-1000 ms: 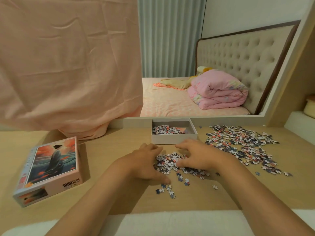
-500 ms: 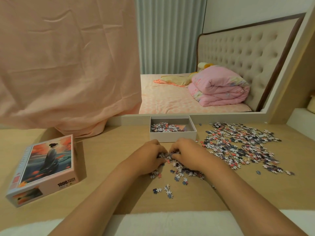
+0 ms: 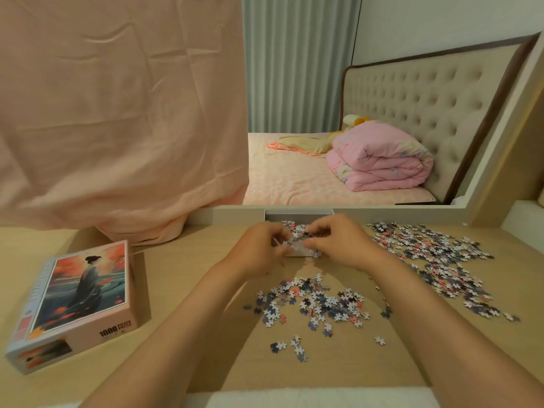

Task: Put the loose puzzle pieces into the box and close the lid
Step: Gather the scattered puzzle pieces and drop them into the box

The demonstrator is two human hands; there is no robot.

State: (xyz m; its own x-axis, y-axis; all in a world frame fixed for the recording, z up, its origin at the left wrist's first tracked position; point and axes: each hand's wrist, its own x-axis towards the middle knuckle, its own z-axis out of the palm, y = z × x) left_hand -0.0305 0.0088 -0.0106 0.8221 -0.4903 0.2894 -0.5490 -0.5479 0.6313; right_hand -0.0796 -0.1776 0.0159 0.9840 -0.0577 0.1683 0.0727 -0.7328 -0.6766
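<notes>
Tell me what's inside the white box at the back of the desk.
Loose puzzle pieces lie inside the white box. The left hand and right hand, holding a handful of pieces above it, cover its front part, hiding how full it is.

box (image 3: 297,214) behind hands (image 3: 300,245), lid (image 3: 76,301) left, puzzle pieces (image 3: 435,260) right

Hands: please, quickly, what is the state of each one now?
Left hand: closed, holding puzzle pieces.
Right hand: closed, holding puzzle pieces too.
</notes>
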